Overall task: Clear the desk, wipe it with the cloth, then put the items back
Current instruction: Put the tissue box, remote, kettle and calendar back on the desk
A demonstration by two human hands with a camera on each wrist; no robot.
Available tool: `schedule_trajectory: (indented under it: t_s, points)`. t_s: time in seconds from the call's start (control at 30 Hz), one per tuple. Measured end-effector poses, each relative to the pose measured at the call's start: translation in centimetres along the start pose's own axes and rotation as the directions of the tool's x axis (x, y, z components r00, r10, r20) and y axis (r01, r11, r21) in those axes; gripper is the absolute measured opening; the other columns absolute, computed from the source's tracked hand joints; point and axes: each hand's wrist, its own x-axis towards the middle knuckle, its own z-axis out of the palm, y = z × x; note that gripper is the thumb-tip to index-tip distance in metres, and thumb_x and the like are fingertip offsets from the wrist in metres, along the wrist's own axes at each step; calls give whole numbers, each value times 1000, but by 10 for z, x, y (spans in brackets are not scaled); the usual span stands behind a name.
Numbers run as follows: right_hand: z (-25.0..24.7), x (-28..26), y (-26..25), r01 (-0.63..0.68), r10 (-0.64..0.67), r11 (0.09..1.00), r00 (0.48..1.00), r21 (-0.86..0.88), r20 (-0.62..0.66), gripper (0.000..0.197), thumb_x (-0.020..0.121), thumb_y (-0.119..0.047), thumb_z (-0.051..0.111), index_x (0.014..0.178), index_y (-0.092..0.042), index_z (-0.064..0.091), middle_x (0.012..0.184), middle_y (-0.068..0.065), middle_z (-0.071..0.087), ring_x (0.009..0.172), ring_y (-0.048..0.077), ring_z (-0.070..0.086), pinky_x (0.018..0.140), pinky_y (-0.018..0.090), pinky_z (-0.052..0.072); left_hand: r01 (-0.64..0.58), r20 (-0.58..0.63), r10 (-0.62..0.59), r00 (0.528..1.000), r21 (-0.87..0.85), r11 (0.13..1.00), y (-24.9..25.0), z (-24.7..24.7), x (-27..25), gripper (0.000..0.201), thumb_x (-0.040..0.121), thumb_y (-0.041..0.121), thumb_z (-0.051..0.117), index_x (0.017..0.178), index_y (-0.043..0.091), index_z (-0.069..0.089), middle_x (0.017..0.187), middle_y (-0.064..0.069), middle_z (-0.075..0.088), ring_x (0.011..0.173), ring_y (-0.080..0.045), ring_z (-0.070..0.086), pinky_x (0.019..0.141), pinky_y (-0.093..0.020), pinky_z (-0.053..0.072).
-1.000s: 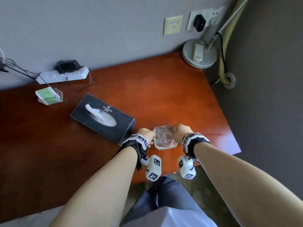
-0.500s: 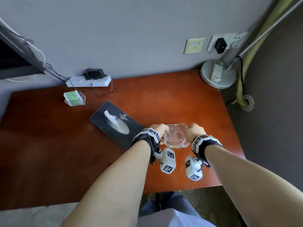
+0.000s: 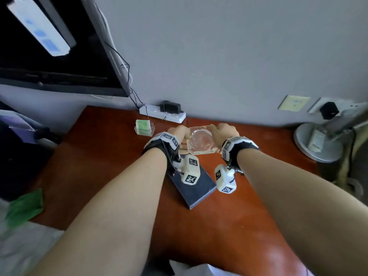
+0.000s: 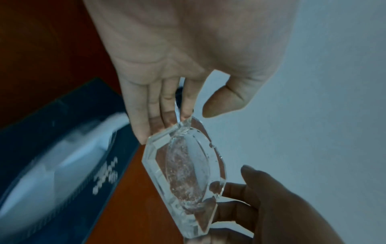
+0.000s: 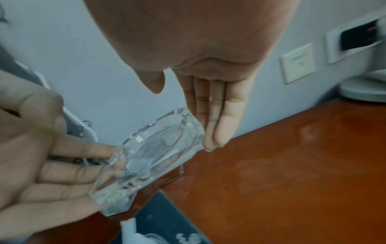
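A clear faceted glass ashtray [image 3: 200,139] hangs tilted in the air between my two hands, above the red-brown desk [image 3: 99,156]. My left hand [image 3: 179,132] supports it from the left with straight fingers [image 4: 146,125] under its edge, thumb off the glass. Opposite it, my right hand [image 3: 225,132] presses straight fingers [image 5: 217,132] against the other side of the ashtray [image 5: 150,156]. Below my left wrist lies the black tissue box [image 3: 195,188]. A green cloth [image 3: 25,206] lies off the desk's left end.
A white power strip [image 3: 162,114] with a black plug runs along the wall. A clear holder of green cards [image 3: 144,127] stands before it. A round grey lamp base [image 3: 316,144] holding a remote sits at the far right. A dark screen [image 3: 59,56] hangs upper left.
Both hands lifted the ashtray from the desk's near edge beside the tissue box and carried it up and toward the wall. My head turned left, showing the screen and the cloth.
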Motion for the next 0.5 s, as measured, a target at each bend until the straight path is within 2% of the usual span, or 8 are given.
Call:
schedule_trajectory:
  t_s: [0.07,0.13,0.2,0.27,0.3,0.4,0.5]
  points:
    - [19,7,-38,59,-59,998,998,3,33,45,93,-50,46,98,-9,65,105,18,67,85,34,58,72,33,43,5,-51,-7,999,-36,999,2,-38,2,31,60,4,55,90,0,61,108,-22,67,94,-37,68,86,-56,55]
    - [43,14,-74,104,-103,995,993,-8,61,42,94,-46,46,97,-9,64,106,17,67,81,32,55,71,32,41,10,-75,-14,997,-58,998,2,-75,9,9,78,0,52,85,3,57,96,-18,64,85,-32,66,81,-48,59]
    - [72,19,-110,119,-117,993,989,-14,95,42,96,-43,44,104,-7,64,110,18,66,82,31,54,72,32,42,20,-133,-24,991,-36,999,-1,-115,27,14,85,-5,45,88,1,58,99,-18,63,89,-32,68,82,-48,58]
    - [103,23,-143,105,-105,994,986,5,126,41,97,-39,42,109,-6,64,111,17,65,91,33,59,78,33,47,30,-169,-36,985,-39,999,-6,-155,51,25,76,-6,47,96,-6,62,103,-21,66,95,-35,69,87,-52,56]
    - [120,24,-158,86,-88,996,987,18,137,40,97,-37,41,110,-6,64,111,16,65,94,34,61,79,34,48,40,-174,-46,984,-41,998,-10,-175,65,30,72,-4,48,98,-7,64,102,-22,68,93,-35,70,86,-53,57]
    - [175,27,-199,16,-22,999,985,40,169,37,95,-33,42,109,-7,64,110,15,66,90,32,61,76,34,48,119,-181,-121,976,-24,993,-26,-232,100,30,78,-7,47,99,-7,67,96,-22,71,88,-34,72,78,-52,60]
    - [228,26,-236,-55,42,997,974,53,221,38,96,-34,41,111,-8,64,110,15,65,91,32,61,81,36,51,192,-215,-190,958,-10,981,-43,-279,133,24,84,-5,50,102,-4,67,95,-19,71,87,-32,71,74,-46,61]
